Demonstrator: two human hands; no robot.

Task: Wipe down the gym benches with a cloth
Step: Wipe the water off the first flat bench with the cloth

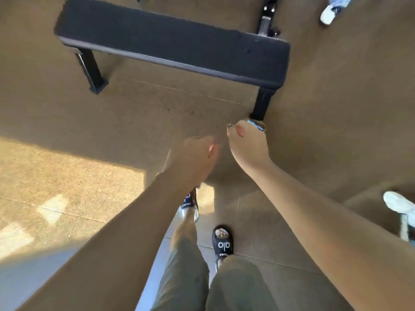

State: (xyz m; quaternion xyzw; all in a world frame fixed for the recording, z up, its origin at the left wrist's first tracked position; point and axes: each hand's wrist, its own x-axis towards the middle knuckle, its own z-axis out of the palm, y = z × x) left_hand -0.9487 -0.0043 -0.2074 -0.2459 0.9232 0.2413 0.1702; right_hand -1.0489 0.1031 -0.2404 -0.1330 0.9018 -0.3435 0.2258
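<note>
The right hand (247, 142) is clenched around a small bluish cloth (258, 126), only partly visible. The left hand (197, 153), blurred, hangs released. Ahead stands the black gym bench (170, 43), its pad bare.

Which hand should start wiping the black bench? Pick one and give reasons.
Right. The right hand is nearer the bench, by its near leg, and grips something small, possibly the cloth, though too little shows. The left hand appears to hold nothing.
</note>
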